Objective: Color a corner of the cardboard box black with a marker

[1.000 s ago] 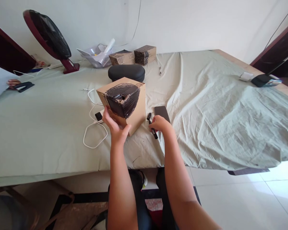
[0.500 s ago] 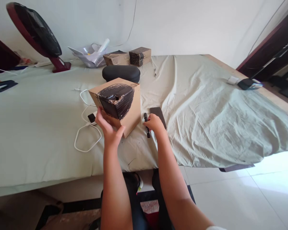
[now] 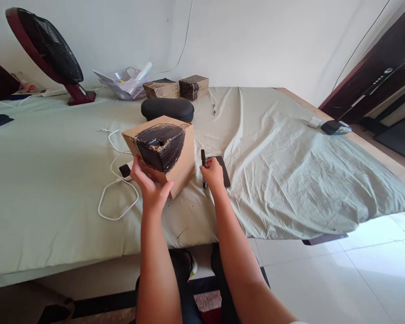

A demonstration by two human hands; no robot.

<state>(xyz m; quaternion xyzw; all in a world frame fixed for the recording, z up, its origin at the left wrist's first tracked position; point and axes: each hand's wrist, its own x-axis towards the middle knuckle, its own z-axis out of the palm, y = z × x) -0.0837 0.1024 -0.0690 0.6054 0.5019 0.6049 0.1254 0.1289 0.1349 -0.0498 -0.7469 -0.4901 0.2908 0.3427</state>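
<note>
Head view: the left hand [image 3: 147, 182] grips the near lower corner of the cardboard box [image 3: 175, 153], tilting it on one edge so its black-inked face points toward the wearer. The right hand [image 3: 212, 173], just right of the box, closes on the black marker [image 3: 203, 163], which lies on the worktop [image 3: 290, 157]. A dark phone [image 3: 222, 170] lies touching that hand's far side. A white cable [image 3: 116, 198] loops left of the left hand.

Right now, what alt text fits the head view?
The left hand holds a brown cardboard box with a black-scribbled corner tilted on a grey-green cloth-covered table, while the right hand grips a black marker pen beside a dark phone.
</note>
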